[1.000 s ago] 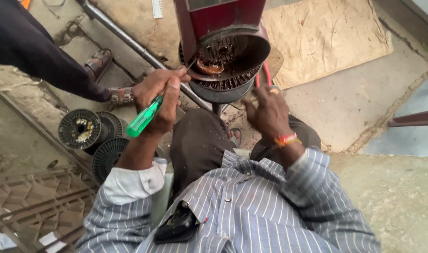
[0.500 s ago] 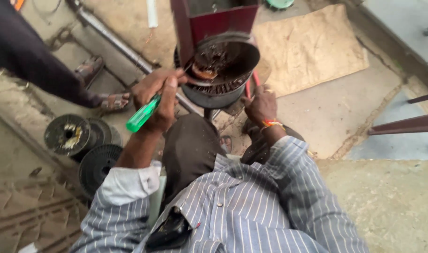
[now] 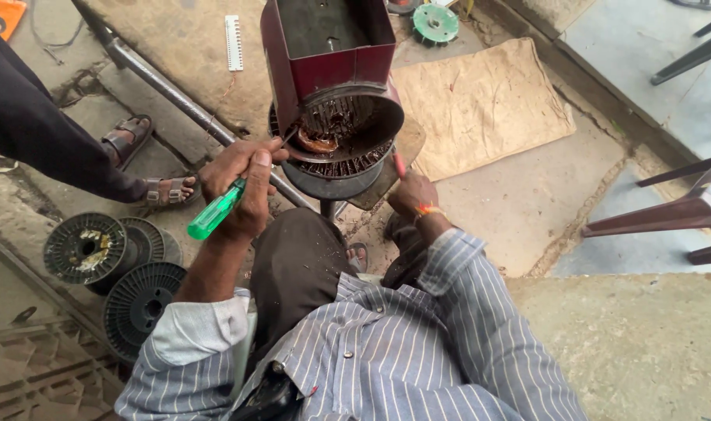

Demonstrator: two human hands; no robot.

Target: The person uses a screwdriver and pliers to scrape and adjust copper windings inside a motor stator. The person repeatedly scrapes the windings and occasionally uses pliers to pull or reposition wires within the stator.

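Gripping a green-handled screwdriver (image 3: 215, 210), the left hand (image 3: 242, 183) is wrapped tight around the handle, with the shaft angled up into the open round end of a dark red motor housing (image 3: 332, 93). The tip sits among the copper windings (image 3: 324, 140) at the left inner rim. The right hand (image 3: 411, 193) is closed on a thin red tool (image 3: 399, 165) at the lower right edge of the same opening; only a short piece of that tool shows, so what kind it is cannot be told.

The housing looks like heavy, rigid metal standing on a short post, and seems best steadied by its outer rim. The winding wire inside looks thin and easily nicked, so it probably calls for light prying. The plastic screwdriver handle appears smooth and light, and a full fist near its middle suits it.

No printed label can be read anywhere. An orange flat package corner (image 3: 1, 15) lies at the upper left, a white toothed strip (image 3: 232, 43) rests on the floor above the housing, and a tan sack (image 3: 480, 101) is spread flat to the right. Black wire spools (image 3: 110, 265) are stacked at the left, near another person's sandalled foot (image 3: 168, 189).
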